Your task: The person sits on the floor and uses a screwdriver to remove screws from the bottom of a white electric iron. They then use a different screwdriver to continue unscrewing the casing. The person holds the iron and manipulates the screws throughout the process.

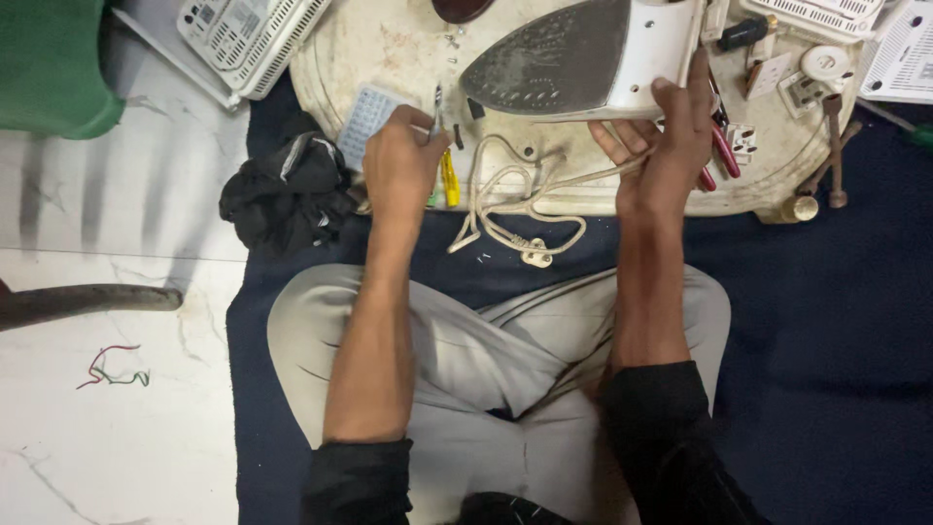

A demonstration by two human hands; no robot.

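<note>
A white clothes iron (583,60) lies tipped on its side on a round cream board (389,44), its grey soleplate facing me. My right hand (666,146) grips the iron's white body at its near end. My left hand (403,160) is closed on a thin metal tool (436,112), apparently a screwdriver tip, pointing up toward the iron's nose. The iron's cream cord (505,209) loops off the board's front edge between my hands, down to a plug (535,256) over my lap.
A yellow-handled tool (450,180) lies by my left hand. Red-handled pliers (721,156), a hammer (834,146), sockets and small parts crowd the board's right side. A black cloth (287,190) lies at left, a white vented device (248,34) beyond it, marble floor further left.
</note>
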